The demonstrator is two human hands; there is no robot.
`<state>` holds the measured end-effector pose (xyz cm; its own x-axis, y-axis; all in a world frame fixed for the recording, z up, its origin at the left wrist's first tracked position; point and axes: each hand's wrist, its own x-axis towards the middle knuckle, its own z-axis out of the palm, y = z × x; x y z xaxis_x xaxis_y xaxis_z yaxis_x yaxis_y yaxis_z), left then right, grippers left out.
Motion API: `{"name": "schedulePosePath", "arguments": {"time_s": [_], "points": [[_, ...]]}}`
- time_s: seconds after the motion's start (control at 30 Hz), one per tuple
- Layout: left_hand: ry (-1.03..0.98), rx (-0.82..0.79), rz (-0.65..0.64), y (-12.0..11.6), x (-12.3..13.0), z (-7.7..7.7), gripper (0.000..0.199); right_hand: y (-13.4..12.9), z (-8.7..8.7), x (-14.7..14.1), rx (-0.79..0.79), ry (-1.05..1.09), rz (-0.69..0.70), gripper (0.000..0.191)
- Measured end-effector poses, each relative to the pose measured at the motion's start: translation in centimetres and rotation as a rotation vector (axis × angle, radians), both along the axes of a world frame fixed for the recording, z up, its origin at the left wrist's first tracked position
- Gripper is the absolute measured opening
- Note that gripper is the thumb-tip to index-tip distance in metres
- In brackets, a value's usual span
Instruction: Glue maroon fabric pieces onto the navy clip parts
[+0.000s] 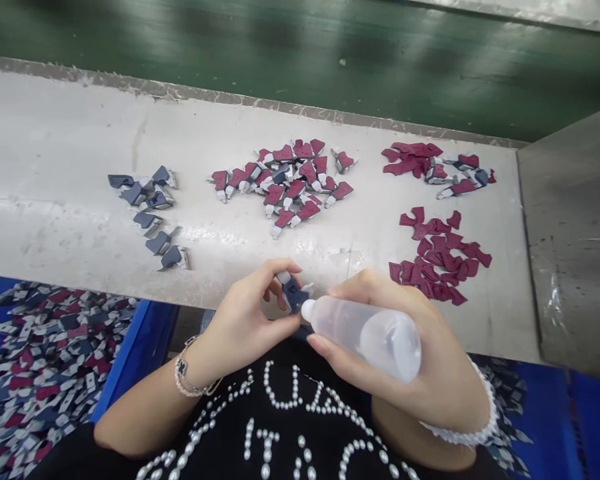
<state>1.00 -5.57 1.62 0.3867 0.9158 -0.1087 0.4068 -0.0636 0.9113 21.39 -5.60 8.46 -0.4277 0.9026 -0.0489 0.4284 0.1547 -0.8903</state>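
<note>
Between the thumb and fingertips (279, 268) of the left hand (243, 320), a small slate-grey moulded piece (294, 295) was pinched, its pale end pointed far and its long axis tilted slightly left. A translucent squeeze bottle (367, 339) was clasped by the curled fingers (340, 352) of the right hand (405, 360). Its long axis lay almost across the scene, and its white nozzle pointed left, just beside the piece; contact could not be told. Both hands were held over the near edge of a pale, scuffed work surface (55, 167). On it were laid grey pieces (153, 213) at left, maroon-and-grey pieces (285, 183) centrally, and maroon pads (440, 253) at right. A green belt (280, 60) ran beyond. A blue bin (140, 353) at near left was heaped with mixed pieces (45, 373).
</note>
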Motion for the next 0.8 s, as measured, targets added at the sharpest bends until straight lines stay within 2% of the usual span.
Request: {"name": "schedulePosePath", "arguments": {"time_s": [0.1,0.37,0.6,0.8], "points": [[0.030,0.011,0.016,-0.09,-0.08,0.06,0.055,-0.19,0.05,0.28,0.008,-0.025,0.029,0.019],[0.047,0.035,0.047,-0.12,0.16,0.32,0.054,-0.60,0.26,0.43,0.048,-0.063,-0.158,0.013],[0.056,0.038,0.006,-0.16,0.39,0.64,0.053,-0.49,0.06,0.13,0.015,0.013,-0.138,0.017],[0.044,0.053,0.027,-0.21,0.45,0.65,0.049,-0.92,0.38,0.89,0.040,0.000,-0.165,0.020]]}}
